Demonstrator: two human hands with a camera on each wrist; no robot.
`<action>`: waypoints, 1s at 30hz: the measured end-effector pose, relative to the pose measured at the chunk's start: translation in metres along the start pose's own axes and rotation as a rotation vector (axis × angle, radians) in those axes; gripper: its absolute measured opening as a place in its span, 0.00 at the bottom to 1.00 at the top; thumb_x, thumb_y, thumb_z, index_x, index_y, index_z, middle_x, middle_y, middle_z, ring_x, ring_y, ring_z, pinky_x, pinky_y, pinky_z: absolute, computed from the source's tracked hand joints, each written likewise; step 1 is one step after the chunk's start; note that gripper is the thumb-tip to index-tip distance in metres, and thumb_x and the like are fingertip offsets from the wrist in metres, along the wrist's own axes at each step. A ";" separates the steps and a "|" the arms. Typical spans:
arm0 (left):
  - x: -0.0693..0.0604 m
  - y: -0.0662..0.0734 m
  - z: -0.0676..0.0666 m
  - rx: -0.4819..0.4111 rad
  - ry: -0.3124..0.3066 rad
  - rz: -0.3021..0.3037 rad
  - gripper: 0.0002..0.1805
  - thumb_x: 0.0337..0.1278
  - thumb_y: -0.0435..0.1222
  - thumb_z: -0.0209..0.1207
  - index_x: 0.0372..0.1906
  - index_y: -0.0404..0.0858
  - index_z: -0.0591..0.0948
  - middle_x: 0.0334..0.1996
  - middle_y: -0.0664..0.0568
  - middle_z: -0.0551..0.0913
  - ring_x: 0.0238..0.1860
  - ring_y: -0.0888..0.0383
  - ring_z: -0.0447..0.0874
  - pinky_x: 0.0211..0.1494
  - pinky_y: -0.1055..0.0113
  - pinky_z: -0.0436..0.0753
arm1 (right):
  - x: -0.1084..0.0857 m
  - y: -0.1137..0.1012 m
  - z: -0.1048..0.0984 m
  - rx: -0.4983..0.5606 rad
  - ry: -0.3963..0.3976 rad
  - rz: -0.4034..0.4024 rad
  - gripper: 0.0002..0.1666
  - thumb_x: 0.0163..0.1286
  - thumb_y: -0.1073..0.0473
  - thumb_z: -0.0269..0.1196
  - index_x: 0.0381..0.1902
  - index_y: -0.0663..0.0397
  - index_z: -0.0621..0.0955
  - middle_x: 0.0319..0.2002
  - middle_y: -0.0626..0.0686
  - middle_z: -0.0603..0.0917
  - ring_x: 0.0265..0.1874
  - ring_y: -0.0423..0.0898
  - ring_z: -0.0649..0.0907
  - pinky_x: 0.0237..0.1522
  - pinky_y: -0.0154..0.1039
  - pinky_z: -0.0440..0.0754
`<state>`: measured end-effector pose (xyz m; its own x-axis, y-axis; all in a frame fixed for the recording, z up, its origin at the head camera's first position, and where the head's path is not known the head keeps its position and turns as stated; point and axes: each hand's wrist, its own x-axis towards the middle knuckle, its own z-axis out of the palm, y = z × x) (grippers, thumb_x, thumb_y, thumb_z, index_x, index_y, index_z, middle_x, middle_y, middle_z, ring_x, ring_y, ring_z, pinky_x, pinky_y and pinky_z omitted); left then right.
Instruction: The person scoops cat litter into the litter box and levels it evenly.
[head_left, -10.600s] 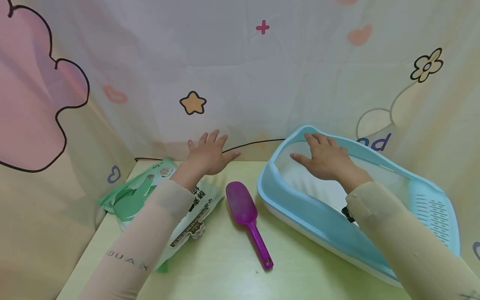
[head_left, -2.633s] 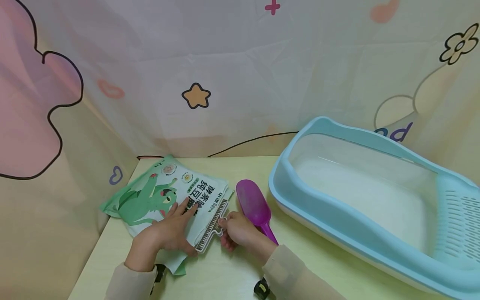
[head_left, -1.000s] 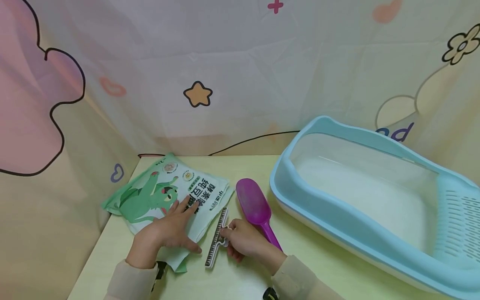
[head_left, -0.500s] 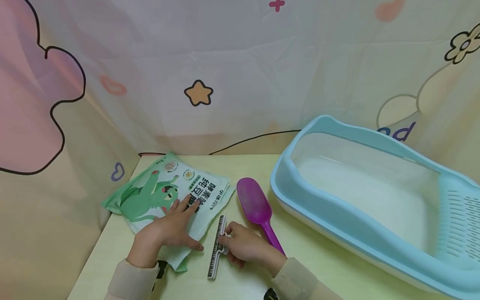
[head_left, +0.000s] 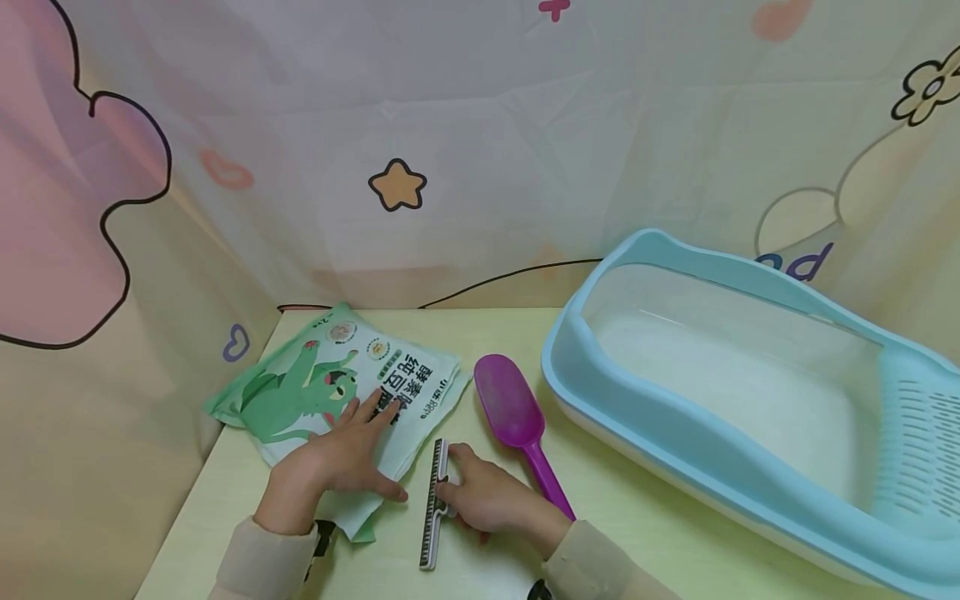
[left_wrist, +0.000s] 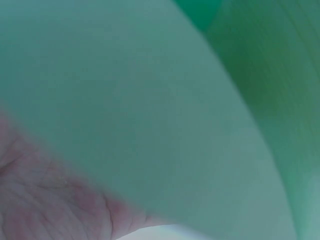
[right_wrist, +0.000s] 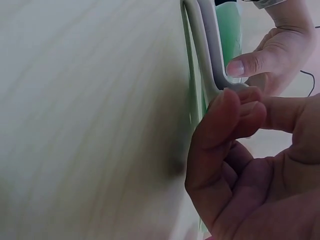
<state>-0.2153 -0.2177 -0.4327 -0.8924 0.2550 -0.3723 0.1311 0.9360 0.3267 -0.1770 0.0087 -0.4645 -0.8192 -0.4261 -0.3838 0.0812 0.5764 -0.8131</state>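
Observation:
A green and white printed bag [head_left: 300,392] lies on the table at the left, its clip-free edge toward the right. My left hand [head_left: 337,462] rests on it with fingers spread; in the left wrist view the pale bag surface [left_wrist: 140,110] covers much of the palm [left_wrist: 55,200]. Just right of the bag, apart from it, is a long bag clip [head_left: 431,521] with a dark-striped bar. My right hand [head_left: 491,500] pinches its handle between thumb and curled fingers, low over the tabletop. The right wrist view shows the fingertips against the clip's pale body [right_wrist: 205,50].
A purple scoop [head_left: 510,408] lies right of the bag, its handle passing behind my right hand. The large light-blue litter box [head_left: 645,408] with a slotted step stands at the right. A printed curtain [head_left: 480,150] hangs behind the table [head_left: 375,575].
The right hand has pulled the clip off the bag's edge and brought it down toward the table's front. The left hand stays on the bag. Earlier, both hands were raised and spread.

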 end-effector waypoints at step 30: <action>0.000 0.001 0.000 0.006 0.003 0.012 0.72 0.31 0.60 0.81 0.84 0.45 0.53 0.84 0.39 0.43 0.82 0.28 0.39 0.59 0.10 0.51 | -0.003 0.000 0.005 -0.075 0.101 0.016 0.42 0.71 0.55 0.58 0.80 0.53 0.60 0.15 0.53 0.82 0.10 0.47 0.81 0.16 0.45 0.80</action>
<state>-0.2152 -0.2173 -0.4323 -0.8919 0.2657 -0.3659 0.1444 0.9342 0.3264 -0.1717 0.0063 -0.4662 -0.8715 -0.3460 -0.3476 0.0551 0.6351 -0.7705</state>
